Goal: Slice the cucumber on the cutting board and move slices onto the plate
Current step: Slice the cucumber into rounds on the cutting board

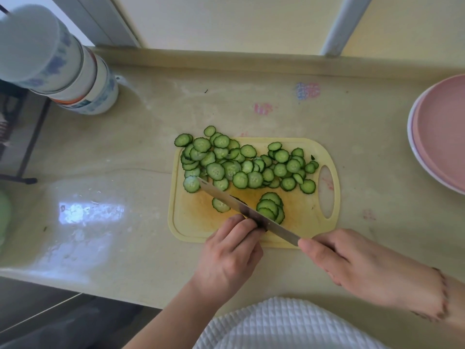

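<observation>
The last stub of cucumber point(261, 226) is pinched under the curled fingertips of the left hand point(230, 250) on the cutting board point(309, 222). The knife point(247, 212) is gripped by the right hand point(352, 263); fingertips should be kept tucked. The plate point(442, 137) lies beyond the right hand.

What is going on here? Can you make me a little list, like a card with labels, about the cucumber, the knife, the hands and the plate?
Cucumber slices: a big heap across the far half of the board, a few spilling off its far left corner
Fresh slices: a short leaning row beside the blade
Cutting board: yellow, handle hole at the right
Knife: blade lies slanted over the board
Right hand: grips the knife handle
Left hand: fingers curled against the blade; the cucumber end under them is hidden
Plate: pink, far right, no slices on it
</observation>
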Tool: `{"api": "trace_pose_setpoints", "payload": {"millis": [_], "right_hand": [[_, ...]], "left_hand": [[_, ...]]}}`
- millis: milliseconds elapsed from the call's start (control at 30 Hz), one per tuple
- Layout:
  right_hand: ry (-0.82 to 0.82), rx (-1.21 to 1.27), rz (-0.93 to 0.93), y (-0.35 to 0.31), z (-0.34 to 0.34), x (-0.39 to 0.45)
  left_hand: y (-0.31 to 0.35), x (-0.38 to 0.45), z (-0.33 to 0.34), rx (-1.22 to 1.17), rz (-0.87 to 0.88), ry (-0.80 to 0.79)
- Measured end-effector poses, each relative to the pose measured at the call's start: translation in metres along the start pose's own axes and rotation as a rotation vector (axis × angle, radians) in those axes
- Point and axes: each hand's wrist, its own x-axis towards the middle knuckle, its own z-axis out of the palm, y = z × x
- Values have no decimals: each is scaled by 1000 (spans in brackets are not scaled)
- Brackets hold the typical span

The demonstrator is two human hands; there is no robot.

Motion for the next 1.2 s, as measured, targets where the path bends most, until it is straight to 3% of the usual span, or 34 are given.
{"api": "trace_pose_setpoints", "payload": {"millis": [1200], "right_hand": [[-6, -51, 29, 0, 19, 16]], "left_hand": [[0, -2, 2, -32, -7, 36]]}}
